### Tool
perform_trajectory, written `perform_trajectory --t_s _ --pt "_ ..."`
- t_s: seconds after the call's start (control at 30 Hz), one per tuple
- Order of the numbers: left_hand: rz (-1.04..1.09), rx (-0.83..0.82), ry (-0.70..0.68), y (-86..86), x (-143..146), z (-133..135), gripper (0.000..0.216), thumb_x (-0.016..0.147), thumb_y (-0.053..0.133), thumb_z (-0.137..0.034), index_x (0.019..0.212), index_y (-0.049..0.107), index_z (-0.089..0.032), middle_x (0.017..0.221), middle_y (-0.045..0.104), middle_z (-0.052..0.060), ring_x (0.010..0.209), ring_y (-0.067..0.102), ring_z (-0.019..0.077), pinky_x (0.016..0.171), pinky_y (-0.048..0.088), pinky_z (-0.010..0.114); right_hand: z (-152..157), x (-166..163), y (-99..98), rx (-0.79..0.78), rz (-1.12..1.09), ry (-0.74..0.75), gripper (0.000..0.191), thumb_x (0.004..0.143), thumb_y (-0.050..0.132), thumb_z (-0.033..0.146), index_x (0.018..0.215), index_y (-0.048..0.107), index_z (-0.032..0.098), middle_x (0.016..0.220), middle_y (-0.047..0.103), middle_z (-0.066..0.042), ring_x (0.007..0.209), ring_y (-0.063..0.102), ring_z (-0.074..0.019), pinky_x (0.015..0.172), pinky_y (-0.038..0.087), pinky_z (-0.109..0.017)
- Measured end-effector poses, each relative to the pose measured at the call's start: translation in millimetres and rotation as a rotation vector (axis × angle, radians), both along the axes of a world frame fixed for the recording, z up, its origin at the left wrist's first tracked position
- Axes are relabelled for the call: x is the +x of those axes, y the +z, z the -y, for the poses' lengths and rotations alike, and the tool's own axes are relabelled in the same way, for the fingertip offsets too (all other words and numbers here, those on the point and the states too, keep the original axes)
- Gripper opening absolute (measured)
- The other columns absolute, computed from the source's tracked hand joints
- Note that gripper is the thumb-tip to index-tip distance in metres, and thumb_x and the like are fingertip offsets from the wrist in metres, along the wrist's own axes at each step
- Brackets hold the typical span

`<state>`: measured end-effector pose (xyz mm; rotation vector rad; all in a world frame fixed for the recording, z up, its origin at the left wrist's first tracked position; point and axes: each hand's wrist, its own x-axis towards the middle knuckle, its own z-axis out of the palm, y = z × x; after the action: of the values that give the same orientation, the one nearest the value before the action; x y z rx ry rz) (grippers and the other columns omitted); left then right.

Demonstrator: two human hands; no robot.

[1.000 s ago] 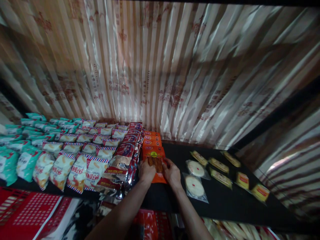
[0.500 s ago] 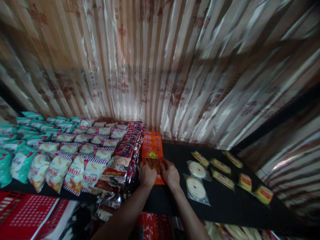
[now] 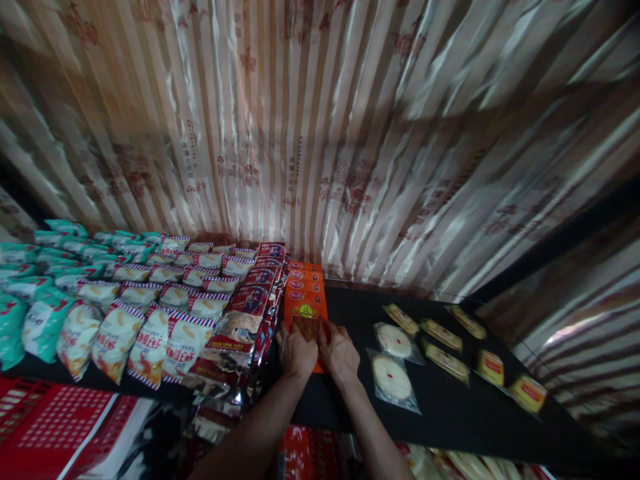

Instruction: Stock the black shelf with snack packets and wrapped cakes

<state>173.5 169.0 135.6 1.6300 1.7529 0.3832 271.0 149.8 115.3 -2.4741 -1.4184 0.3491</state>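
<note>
Several orange snack packets [image 3: 306,291] lie overlapped in a column on the black shelf, the front one with a clear window showing brown strips. My left hand [image 3: 298,351] grips the front packet's left edge with bent fingers. On its right edge is my right hand [image 3: 340,350], fingers curled against it. Both hands cover part of the packet's lower half, and their fingertips are partly hidden. Close to the left hand stands a row of dark red snack packets [image 3: 250,299]. Two round white flatbreads in clear wrap [image 3: 391,375] rest to the right of my right hand.
White snack bags [image 3: 117,337] and teal bags [image 3: 45,323] fill the shelf's left side. Yellow-wrapped packs [image 3: 447,362] are scattered at right on the black shelf [image 3: 450,413]. Below stands a red basket [image 3: 45,427]. A crinkled printed curtain [image 3: 310,133] hangs behind.
My hands have come slightly closer together on the front orange packet, the right one shifting inward. The packet's lower edge sits slightly nearer to me. The other goods stay put.
</note>
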Motion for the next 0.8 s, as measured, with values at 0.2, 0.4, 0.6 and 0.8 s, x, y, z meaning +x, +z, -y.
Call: perform_trajectory --t_s 0.2,0.4,0.6,0.8 --pt "-0.007 -0.023 -0.006 4.5 -1 4 0.056 0.077 0.047 -0.023 0.129 0.046 -0.003 0.145 0.028 0.020 0.132 0.028 0.0320 0.109 0.024 0.038 2 0 0.7 0.012 0.003 0.006 0.041 0.089 0.033 0.036 0.122 0.054 0.024 0.112 0.057 -0.009 0.104 0.056 -0.0205 0.083 0.043 -0.029" --pt "0.040 -0.006 -0.011 9.6 -4 15 0.061 0.076 0.049 -0.022 0.134 0.038 -0.007 0.148 0.022 0.018 0.138 0.015 0.0307 0.109 0.023 0.044 10 -5 3.3 0.103 0.019 0.013 0.040 0.088 0.034 0.032 0.120 0.055 0.019 0.113 0.056 -0.010 0.108 0.053 -0.0222 0.087 0.042 -0.030" --pt "0.183 0.210 -0.021 6.9 -8 55 0.039 0.084 0.042 -0.022 0.117 0.057 -0.008 0.136 0.046 0.014 0.134 0.027 0.0245 0.113 0.021 0.036 46 -24 -8.8 0.325 -0.082 0.065 0.040 0.085 0.036 0.035 0.116 0.055 0.019 0.117 0.053 -0.009 0.101 0.055 -0.0214 0.080 0.048 -0.031" --pt "0.424 0.351 -0.158 -6.5 -33 112 0.042 0.075 0.037 -0.004 0.106 0.061 -0.016 0.114 0.061 0.008 0.110 0.053 0.0176 0.102 0.040 0.031 104 -47 -40.5 0.542 -0.212 0.159 0.031 0.081 0.037 0.029 0.097 0.063 0.020 0.101 0.060 -0.009 0.096 0.058 -0.0202 0.083 0.048 -0.031"
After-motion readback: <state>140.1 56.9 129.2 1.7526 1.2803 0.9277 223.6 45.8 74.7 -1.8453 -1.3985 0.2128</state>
